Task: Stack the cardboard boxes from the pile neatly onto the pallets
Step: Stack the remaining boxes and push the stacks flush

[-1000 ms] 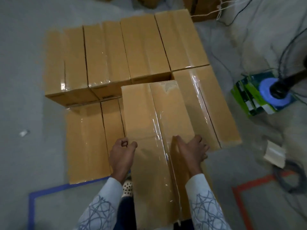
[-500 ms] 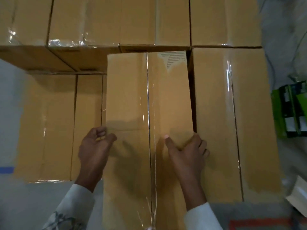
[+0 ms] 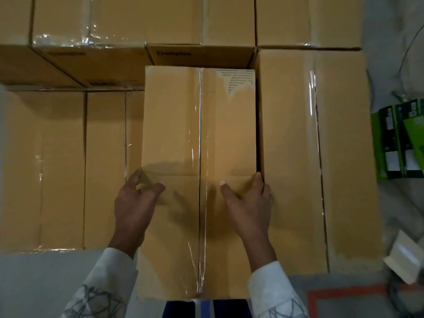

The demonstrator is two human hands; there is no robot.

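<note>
A long taped cardboard box lies lengthwise in front of me, with a torn patch at its far right corner. My left hand grips its left edge, thumb on top and fingers down the side. My right hand grips its right edge, thumb on top and fingers in the narrow gap beside the neighbouring box. Lower boxes lie to the left. A taller back row of boxes spans the top; the held box's far end sits close to it.
A green and black carton stands on the grey floor at the right. A pale folded piece of card lies near the lower right. Red floor tape marks the bottom right corner. Cables run along the far right.
The view has closed in on the stack. The held box has moved forward toward the back row and sits alongside the right-hand box. Both hands keep their hold on its edges.
</note>
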